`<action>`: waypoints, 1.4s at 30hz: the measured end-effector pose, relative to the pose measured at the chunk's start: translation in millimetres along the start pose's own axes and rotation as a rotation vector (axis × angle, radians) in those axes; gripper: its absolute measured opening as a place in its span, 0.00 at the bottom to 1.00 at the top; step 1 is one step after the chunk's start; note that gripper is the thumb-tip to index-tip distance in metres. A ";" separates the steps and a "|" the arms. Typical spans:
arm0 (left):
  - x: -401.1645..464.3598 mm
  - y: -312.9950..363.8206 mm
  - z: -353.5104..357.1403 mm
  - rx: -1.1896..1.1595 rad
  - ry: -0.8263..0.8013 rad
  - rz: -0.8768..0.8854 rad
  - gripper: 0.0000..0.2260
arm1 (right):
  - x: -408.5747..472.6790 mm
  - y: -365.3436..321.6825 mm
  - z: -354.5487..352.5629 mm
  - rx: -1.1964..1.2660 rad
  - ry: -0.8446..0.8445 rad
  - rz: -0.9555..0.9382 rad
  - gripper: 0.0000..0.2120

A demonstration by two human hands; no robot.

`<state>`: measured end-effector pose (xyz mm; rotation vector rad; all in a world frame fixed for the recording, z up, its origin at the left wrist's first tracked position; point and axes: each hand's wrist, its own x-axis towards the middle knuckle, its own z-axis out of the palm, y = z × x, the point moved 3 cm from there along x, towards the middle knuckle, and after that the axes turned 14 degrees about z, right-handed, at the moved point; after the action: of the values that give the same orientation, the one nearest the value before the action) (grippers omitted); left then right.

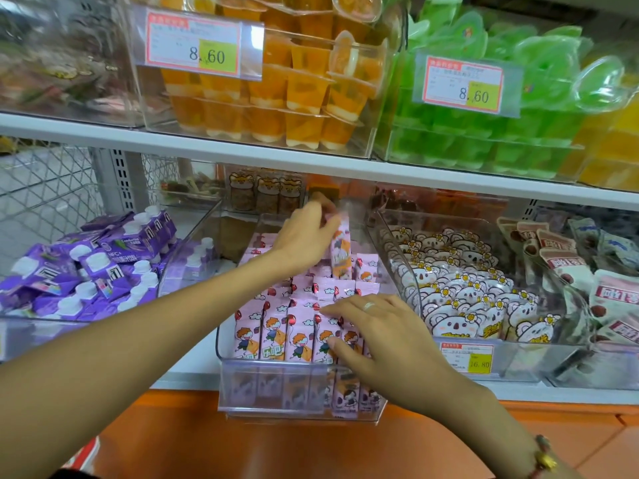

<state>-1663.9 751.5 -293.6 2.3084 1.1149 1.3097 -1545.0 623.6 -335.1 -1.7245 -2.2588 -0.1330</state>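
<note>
The left hand [304,236] pinches one pink printed foil snack packet [341,252] by its upper part. Fingers and thumb are closed on it. The packet stands upright, slightly tilted, above the rear half of a clear plastic display bin [238,344], near the bin's right wall.

The right hand [383,340] lies flat on the front rows of matching pink packets [276,330] in the same bin. Its fingers are straight and spread and grasp nothing, and the thumb touches the front row near the bin's front edge. A silver ring [368,306] sits on one finger, and a beaded bracelet [544,458] is on the wrist.

The packets stand in upright rows from the front wall of the bin towards the back. The rear of the bin is only partly filled.

The bin rests at the front edge of the lower white shelf [193,371]:
- To its left is a bin of purple pouches with white caps [86,267].
- To its right is a bin of white koala-printed packets [463,299].

On the upper shelf board [103,133] are two clear tubs, each with a red-framed price label:
- One holds orange jelly cups [276,91].
- The other holds green jelly cups [484,133].

An orange cabinet front [276,444] runs below the shelving.
</note>
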 end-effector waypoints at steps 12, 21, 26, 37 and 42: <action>-53.9 26.6 -56.1 -0.482 0.534 -0.116 0.04 | 2.9 1.0 -5.5 0.224 0.059 0.050 0.12; -101.3 40.8 -47.3 -0.679 0.390 -0.115 0.03 | 6.7 -8.8 -17.2 0.863 0.042 0.274 0.15; -104.3 34.1 -46.3 -0.708 0.372 -0.140 0.06 | 11.9 -6.2 -11.2 1.104 -0.003 0.392 0.09; -115.2 39.8 -27.1 -0.331 0.128 0.005 0.20 | 14.5 -9.3 -1.7 1.453 -0.094 0.558 0.14; -110.8 40.6 -27.4 -0.426 0.073 0.051 0.12 | 16.7 0.6 -8.8 1.533 -0.066 0.552 0.14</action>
<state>-1699.4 639.8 -324.1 1.9995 0.7117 1.4916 -1546.9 637.1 -322.0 -1.2205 -1.0322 1.3536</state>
